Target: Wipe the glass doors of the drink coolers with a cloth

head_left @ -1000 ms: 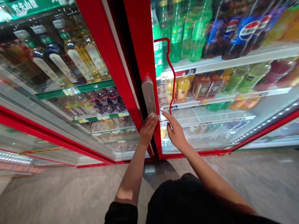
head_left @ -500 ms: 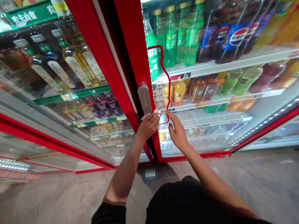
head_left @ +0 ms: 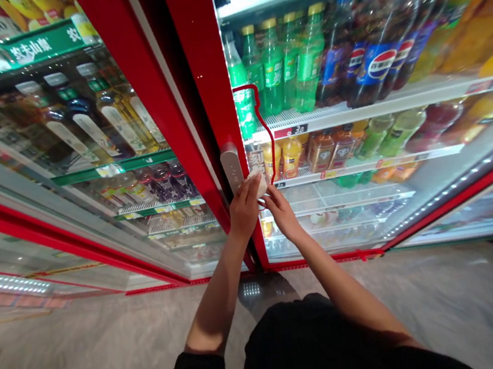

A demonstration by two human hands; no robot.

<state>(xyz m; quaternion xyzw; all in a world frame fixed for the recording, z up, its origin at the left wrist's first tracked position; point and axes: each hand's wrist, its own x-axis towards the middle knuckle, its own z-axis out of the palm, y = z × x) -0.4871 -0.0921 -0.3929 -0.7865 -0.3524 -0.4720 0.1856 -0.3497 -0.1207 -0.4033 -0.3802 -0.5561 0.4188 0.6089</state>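
Note:
A silver door handle (head_left: 231, 168) is mounted on the red centre post (head_left: 199, 100) of a glass-fronted drinks cooler. My left hand (head_left: 245, 209) sits just below and right of the handle, its fingers pinching a small white piece of tissue or cloth (head_left: 258, 183). My right hand (head_left: 281, 212) is close beside it on the glass, fingertips reaching up to the white piece. A thin red cord (head_left: 261, 119) curves down the glass from the post towards my hands. Its lower end is hidden near my fingers.
Behind the glass stand green soda bottles (head_left: 273, 66) and Pepsi bottles (head_left: 376, 64) on wire shelves. The left door shows a green shelf sign (head_left: 15, 54) above bottled drinks. A polished stone floor (head_left: 113, 347) runs along the cooler's base.
My hands have moved closer together, with the white piece now between them, right of the handle. The whole view has shifted a little left and down.

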